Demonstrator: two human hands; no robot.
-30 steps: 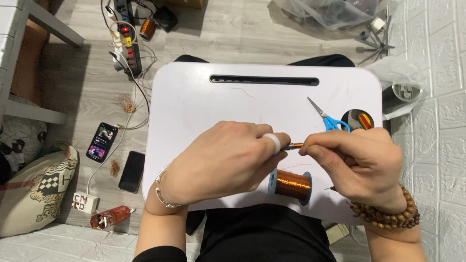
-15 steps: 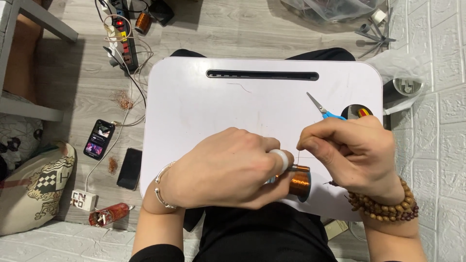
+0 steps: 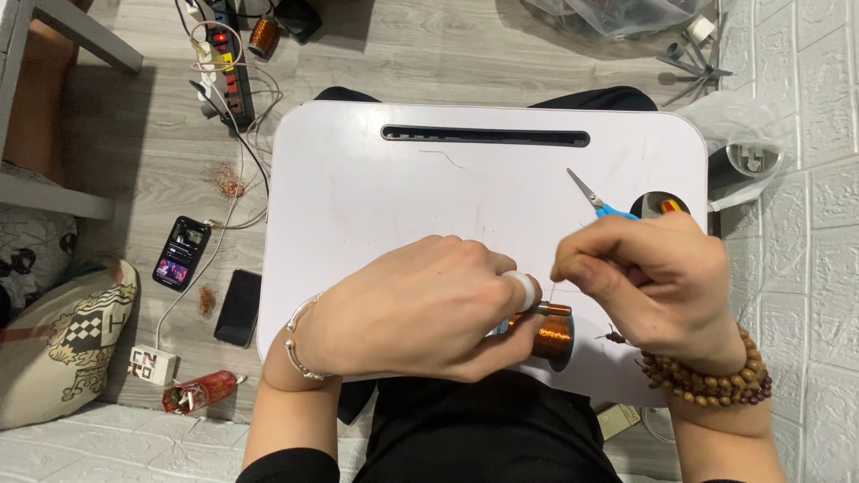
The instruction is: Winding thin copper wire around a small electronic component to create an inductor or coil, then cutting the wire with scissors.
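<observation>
My left hand (image 3: 420, 309) lies over the front of a white lap table (image 3: 376, 197), closed around a small rod-like piece whose metal tip (image 3: 550, 309) sticks out past a white ring on one finger. A spool of copper wire (image 3: 552, 338) stands just below that tip, partly hidden by the hand. My right hand (image 3: 649, 277) is just right of the tip with thumb and fingers pinched together; a very thin wire seems to run from them, but I cannot make it out clearly.
Blue-handled scissors (image 3: 599, 204) and a dark round tin (image 3: 660, 204) lie at the table's right edge. On the floor to the left are two phones (image 3: 182, 252), a power strip (image 3: 234, 85), a second copper spool (image 3: 261, 36), a cushion (image 3: 63, 340) and a red item (image 3: 201, 392).
Both hands have slid toward me and slightly down across the table. The right hand has lifted a little from the rod's tip, and the copper spool is more covered by my left hand.
</observation>
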